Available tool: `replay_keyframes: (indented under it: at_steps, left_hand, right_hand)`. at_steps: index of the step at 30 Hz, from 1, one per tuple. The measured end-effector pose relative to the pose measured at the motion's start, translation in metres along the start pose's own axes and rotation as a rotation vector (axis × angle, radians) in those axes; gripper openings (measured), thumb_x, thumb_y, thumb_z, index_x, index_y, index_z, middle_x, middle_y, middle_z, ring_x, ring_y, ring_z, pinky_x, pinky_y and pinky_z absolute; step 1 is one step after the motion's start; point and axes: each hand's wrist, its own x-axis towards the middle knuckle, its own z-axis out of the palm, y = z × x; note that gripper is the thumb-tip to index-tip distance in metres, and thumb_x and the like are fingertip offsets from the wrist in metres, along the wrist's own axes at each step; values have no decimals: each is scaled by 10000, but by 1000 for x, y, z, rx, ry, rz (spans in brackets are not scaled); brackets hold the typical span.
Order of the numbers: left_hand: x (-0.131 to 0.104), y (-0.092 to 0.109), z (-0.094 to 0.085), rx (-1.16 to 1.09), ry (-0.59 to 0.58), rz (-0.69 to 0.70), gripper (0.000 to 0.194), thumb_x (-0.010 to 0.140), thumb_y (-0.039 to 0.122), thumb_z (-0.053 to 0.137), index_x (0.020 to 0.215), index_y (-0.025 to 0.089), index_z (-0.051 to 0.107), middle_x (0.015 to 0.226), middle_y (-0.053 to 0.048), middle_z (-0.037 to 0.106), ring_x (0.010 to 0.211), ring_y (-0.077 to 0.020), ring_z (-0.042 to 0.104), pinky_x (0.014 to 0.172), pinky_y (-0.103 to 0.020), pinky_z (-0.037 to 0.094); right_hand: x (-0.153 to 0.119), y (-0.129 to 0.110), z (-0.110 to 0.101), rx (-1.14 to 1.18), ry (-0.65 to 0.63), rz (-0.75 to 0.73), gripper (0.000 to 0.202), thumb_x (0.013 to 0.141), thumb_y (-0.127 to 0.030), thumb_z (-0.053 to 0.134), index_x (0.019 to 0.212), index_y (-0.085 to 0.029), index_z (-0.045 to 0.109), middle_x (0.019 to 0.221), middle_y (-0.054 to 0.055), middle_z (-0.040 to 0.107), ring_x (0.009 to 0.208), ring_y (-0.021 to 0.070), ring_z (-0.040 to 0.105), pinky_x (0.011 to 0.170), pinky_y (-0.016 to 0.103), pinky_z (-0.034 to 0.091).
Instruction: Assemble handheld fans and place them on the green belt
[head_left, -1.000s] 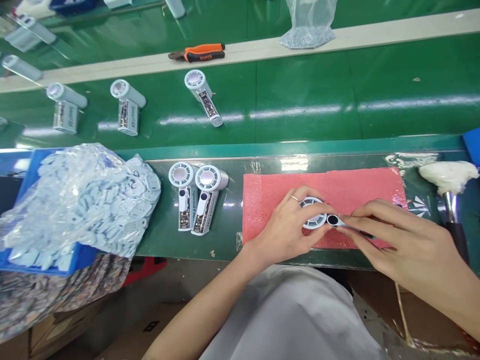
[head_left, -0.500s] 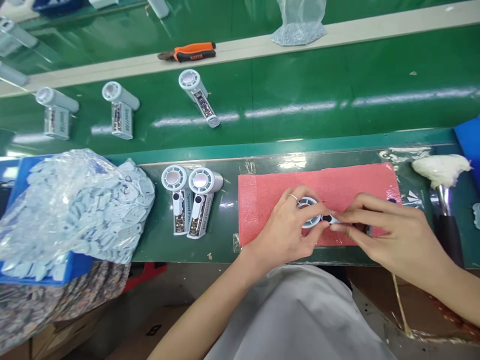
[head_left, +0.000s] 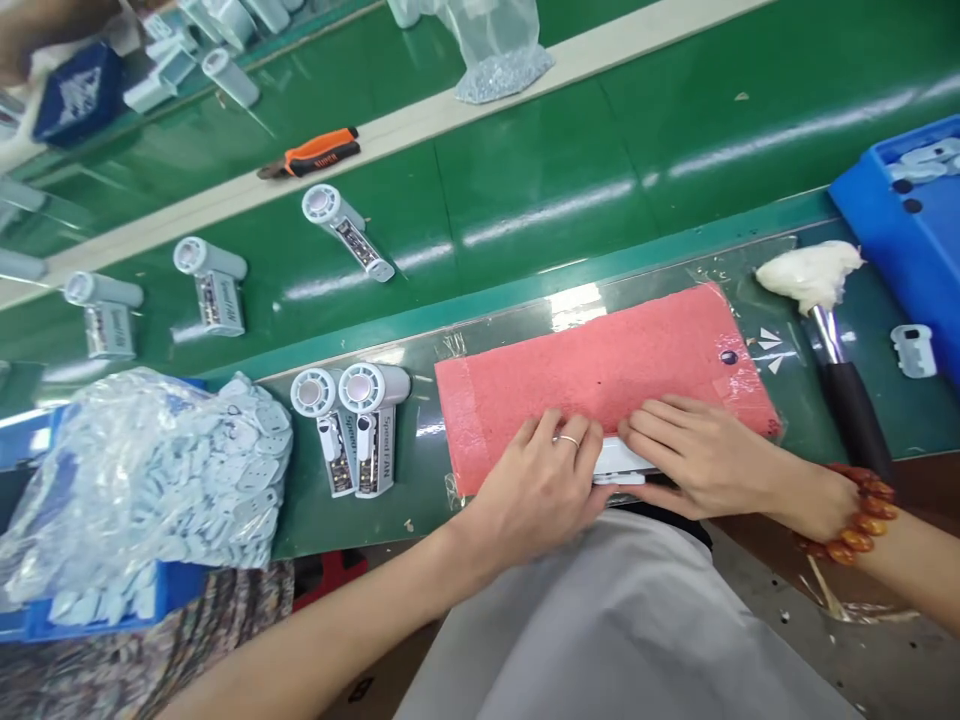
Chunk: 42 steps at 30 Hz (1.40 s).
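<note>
And here the left hand (head_left: 536, 480) and right hand (head_left: 690, 455) close in from either end, fingers curled over the top of a pale casing (head_left: 621, 456), thumbs at its near side: a two-ended grip that probably keeps it steady under pressure. Its ends vanish behind the fingers. It sits at the near edge of the red pad (head_left: 585, 360), likely there to cushion; whether it rests on the pad, I can't tell. Left of the pad, two fans (head_left: 313, 392) (head_left: 375, 440) lie side by side, circuitry showing. Farther left, a bag of light-blue parts (head_left: 172, 460) spills over its bin, seemingly within reach. Right of the pad, a mallet (head_left: 847, 400) lies handle toward the person, presumably for easy grabbing.
</note>
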Motion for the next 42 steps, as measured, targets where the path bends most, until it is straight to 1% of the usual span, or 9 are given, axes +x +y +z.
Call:
replay_keyframes:
  at_steps: [4, 19, 27, 30, 32, 35, 37, 39, 42]
  left_hand:
    - [2, -2, 1, 74, -43, 67, 487, 1120, 461, 431, 1313, 48, 603, 1138, -162, 695, 951, -287, 626, 775, -401, 535]
    - [3, -3, 8, 125, 36, 104, 410, 1086, 344, 458, 1299, 34, 623, 1060, -152, 732, 887, -274, 660, 741, -397, 542]
    - [7, -4, 6, 66, 0, 90, 420, 1087, 384, 453, 1285, 52, 616, 1079, -154, 743, 902, -280, 669, 720, -400, 567]
    - [9, -12, -5, -98, -47, 31, 437, 1064, 421, 507, 1356, 102, 573, 1175, -135, 741, 951, -281, 683, 652, -384, 584]
    - [8, -17, -11, -218, 12, -49, 482, 1034, 416, 598, 1444, 177, 514, 1312, -120, 712, 1083, -277, 695, 753, -387, 626]
    - [8, -16, -13, -391, 323, -276, 716, 936, 507, 790, 1510, 262, 439, 1474, -125, 619, 1292, -291, 638, 1075, -473, 580]
    - [11, -8, -8, -608, 473, -490, 876, 879, 581, 838, 1548, 263, 370, 1550, -154, 545, 1354, -303, 602, 1162, -521, 527]
    - [17, 5, -4, -952, 433, -621, 789, 929, 591, 771, 1521, 240, 383, 1516, -160, 574, 1319, -285, 635, 1126, -508, 557]
    - [33, 23, -2, -1451, 225, -650, 507, 996, 552, 662, 1340, 200, 542, 1292, -125, 717, 1181, -268, 713, 1024, -447, 601]
  right_hand:
    - [0, 5, 6, 54, 47, -23, 316, 1092, -404, 521, 969, -145, 655, 879, 77, 631, 802, 211, 539, 716, 350, 424]
    - [-4, 9, 14, -62, 76, -73, 382, 1104, -410, 490, 875, -170, 679, 812, 57, 589, 771, 204, 492, 680, 346, 410]
    - [-2, 10, 16, -9, 61, -38, 371, 1098, -423, 490, 914, -160, 676, 842, 69, 601, 795, 217, 512, 721, 369, 443]
    - [-4, 5, 11, 60, 31, 66, 350, 1086, -448, 523, 994, -140, 661, 891, 75, 618, 824, 231, 542, 748, 390, 449]
    - [-6, -4, 4, 139, 44, 196, 332, 1079, -452, 550, 1070, -136, 652, 934, 76, 641, 846, 236, 570, 761, 397, 456]
    - [-6, -26, -7, 336, 172, 540, 324, 1065, -459, 613, 1167, -152, 638, 967, 58, 654, 850, 205, 607, 738, 351, 481]
    - [0, -42, -10, 515, 286, 772, 276, 1060, -425, 644, 1197, -185, 633, 969, 34, 665, 827, 166, 627, 712, 293, 506]
    - [8, -58, -6, 715, 391, 895, 237, 1079, -392, 613, 1240, -219, 630, 1007, 23, 697, 819, 144, 656, 709, 254, 541]
    - [20, -76, 9, 849, 514, 961, 335, 1109, -408, 529, 1402, -255, 583, 1235, 64, 719, 1028, 190, 718, 825, 283, 607]
